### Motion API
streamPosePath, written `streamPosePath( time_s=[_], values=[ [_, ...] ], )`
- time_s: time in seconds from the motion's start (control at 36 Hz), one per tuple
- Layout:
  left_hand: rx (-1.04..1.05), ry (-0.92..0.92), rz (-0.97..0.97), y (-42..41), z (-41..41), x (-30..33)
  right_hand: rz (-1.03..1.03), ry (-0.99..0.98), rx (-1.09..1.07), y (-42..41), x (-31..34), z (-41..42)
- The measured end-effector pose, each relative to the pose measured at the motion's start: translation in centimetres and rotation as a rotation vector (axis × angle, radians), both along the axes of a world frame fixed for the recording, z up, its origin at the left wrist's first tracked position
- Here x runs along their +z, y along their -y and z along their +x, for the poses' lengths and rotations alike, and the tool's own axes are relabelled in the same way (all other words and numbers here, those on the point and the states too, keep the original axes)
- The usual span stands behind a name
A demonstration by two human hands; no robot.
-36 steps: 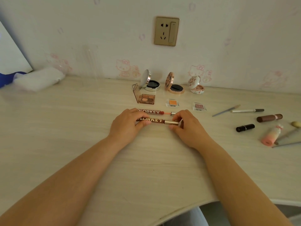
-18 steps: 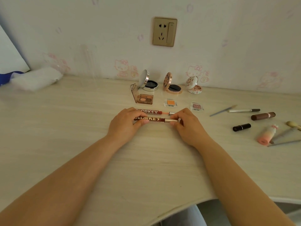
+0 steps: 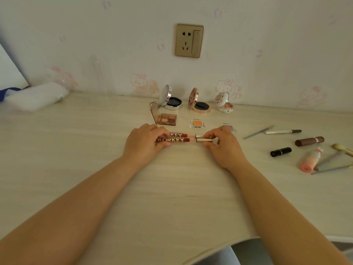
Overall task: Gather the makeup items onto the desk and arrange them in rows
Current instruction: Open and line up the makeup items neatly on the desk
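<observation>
A: Lying flat on the desk (image 3: 95, 169), the near lip gloss tube (image 3: 172, 140) is between both hands. The left hand (image 3: 142, 143) curls its fingers and thumb around the dark red body with gold letters. The right hand (image 3: 222, 143) pinches the smooth gold cap (image 3: 204, 140) between thumb and fingers.

B: And the second tube?

A: The far lip gloss tube (image 3: 176, 134) lies just behind the first one, parallel, touching or almost touching. The left fingers hide its first letters and the right fingers hide its cap end.

B: What is behind them?

A: A clear square eyeshadow case (image 3: 165, 118) stands open, with brown and orange pans inside. Beside it lie an orange single pan (image 3: 197, 123) and a pink single pan (image 3: 230, 128), which the right hand partly covers. At the wall stand three round compacts with lids up: a silver compact (image 3: 171, 101) and a rose-gold compact (image 3: 199, 104), each with a dark disc inside, and a small white compact (image 3: 224, 104).

B: And to the right?

A: A thin file (image 3: 258, 132), a white pencil (image 3: 282, 131), a brown lipstick (image 3: 309, 141), a black lipstick (image 3: 280, 151), a soft pink sponge bottle (image 3: 309, 162) and some brushes (image 3: 334, 163), which the edge cuts off. Far left a white bundle (image 3: 34, 96) is blurred. On the wall is a gold socket (image 3: 189, 40).
</observation>
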State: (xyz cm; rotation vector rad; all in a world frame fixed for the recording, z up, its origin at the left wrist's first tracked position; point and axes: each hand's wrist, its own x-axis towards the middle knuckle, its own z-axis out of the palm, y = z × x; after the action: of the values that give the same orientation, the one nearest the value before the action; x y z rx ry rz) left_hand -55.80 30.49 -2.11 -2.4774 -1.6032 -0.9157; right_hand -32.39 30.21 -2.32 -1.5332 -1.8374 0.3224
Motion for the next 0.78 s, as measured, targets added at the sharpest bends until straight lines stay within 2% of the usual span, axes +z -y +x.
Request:
streamPosePath(
  time_s=[0.42, 0.78],
  values=[
    [0.108, -0.002, -0.039, -0.21, -0.24, -0.35, -0.063, 0.104, -0.024, -0.31, -0.28, -0.09],
    [0.148, -0.006, -0.091, -0.55, -0.04, -0.51, -0.055, 0.120, -0.055, -0.30, -0.21, -0.35]
  ],
)
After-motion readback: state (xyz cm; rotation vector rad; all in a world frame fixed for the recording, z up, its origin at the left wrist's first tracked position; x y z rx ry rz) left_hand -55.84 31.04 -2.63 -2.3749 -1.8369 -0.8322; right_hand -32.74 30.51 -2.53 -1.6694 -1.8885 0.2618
